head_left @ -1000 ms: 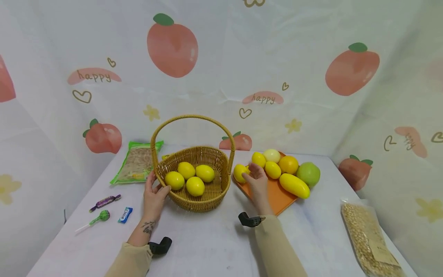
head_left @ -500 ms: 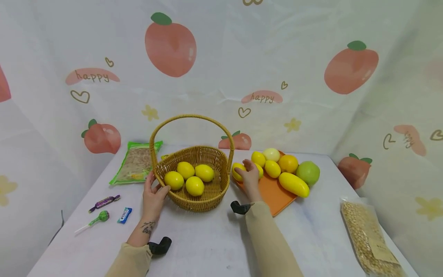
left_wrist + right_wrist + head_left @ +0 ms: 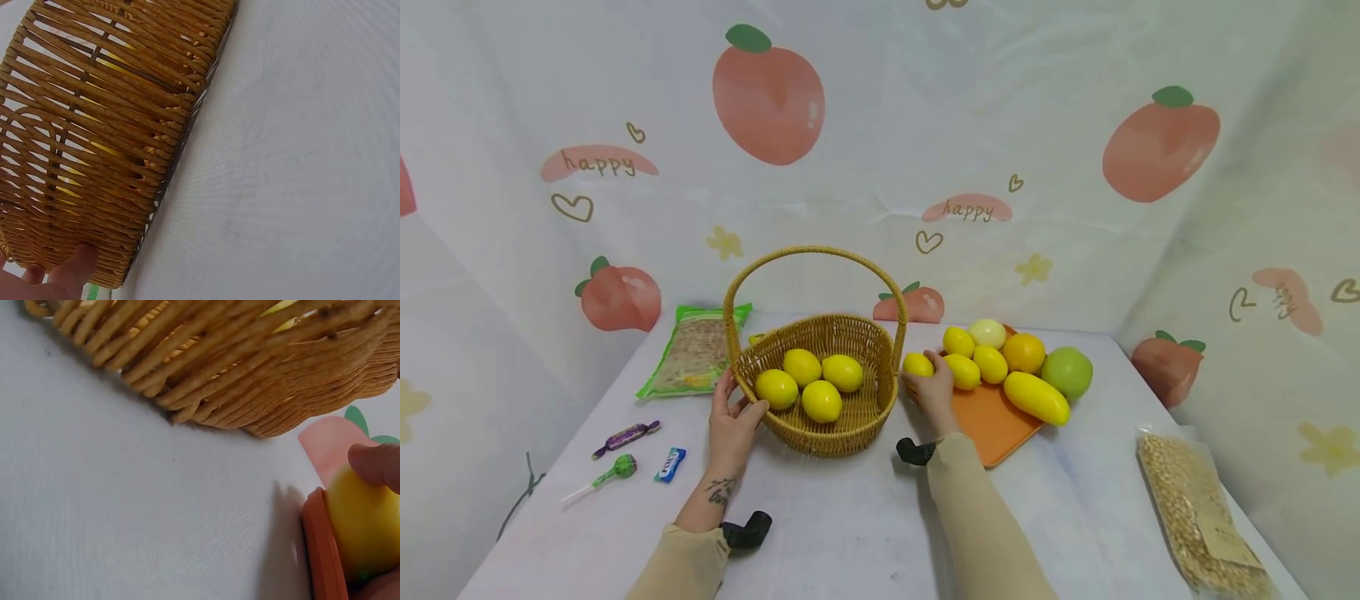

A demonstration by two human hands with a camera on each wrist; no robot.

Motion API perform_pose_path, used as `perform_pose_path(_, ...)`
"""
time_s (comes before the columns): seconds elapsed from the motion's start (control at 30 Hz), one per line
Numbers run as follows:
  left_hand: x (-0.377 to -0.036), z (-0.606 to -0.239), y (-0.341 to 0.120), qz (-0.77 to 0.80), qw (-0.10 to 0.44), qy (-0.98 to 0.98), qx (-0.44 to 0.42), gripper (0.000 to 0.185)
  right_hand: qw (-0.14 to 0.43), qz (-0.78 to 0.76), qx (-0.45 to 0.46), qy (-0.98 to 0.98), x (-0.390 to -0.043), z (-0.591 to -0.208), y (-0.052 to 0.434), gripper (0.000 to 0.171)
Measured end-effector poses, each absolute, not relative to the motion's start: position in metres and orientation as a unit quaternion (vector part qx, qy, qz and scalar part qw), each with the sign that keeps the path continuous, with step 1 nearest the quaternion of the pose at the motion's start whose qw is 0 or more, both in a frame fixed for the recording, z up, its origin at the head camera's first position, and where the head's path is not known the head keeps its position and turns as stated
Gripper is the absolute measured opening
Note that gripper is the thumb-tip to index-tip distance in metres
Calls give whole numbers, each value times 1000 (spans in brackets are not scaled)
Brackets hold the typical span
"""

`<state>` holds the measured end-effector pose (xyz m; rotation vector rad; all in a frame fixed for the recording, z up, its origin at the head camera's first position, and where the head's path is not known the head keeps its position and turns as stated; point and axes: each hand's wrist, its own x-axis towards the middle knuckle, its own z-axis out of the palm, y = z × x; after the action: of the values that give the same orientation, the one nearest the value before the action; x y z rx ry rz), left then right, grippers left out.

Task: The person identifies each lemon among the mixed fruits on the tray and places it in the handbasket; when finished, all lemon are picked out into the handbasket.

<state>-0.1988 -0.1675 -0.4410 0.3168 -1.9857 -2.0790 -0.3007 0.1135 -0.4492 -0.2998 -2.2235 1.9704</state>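
A person's right hand pinches a lemon just to the right of the basket, at the end of the orange tray nearest it. The right wrist view shows the lemon sitting snugly between the thumb and a finger below, beside the tray's rim; whether it is lifted clear of the tray cannot be told. The left hand holds the left side of the basket, thumb at the rim and fingers against the outer weave. Inside the basket lie four lemons. Farther to the basket's right, beyond the pinched lemon, more fruit is grouped on and about the tray, including a long yellow fruit and a green fruit. Left of the basket lie a lollipop and a green-edged bag.
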Motion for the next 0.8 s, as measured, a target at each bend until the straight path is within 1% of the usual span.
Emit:
perform_pose_path(0.13,-199,-441,-167,-713,122,-682,106,79,60,661,-105,-740,-297,-447,117,70)
perform_pose_path(0.33,-199,-440,-167,-710,125,-684,109,79,64,653,-56,-753,-288,-444,133,70)
perform_pose_path(0.47,-199,-439,-167,-709,127,-685,105,79,65,651,-28,-756,-279,-432,144,64)
perform_pose_path(0.63,-199,-439,-167,-705,132,-689,104,79,35,664,2,-747,-262,-412,157,56)
perform_pose_path(0.8,-198,-439,-167,-710,128,-685,107,80,-14,680,46,-732,-246,-398,163,57)
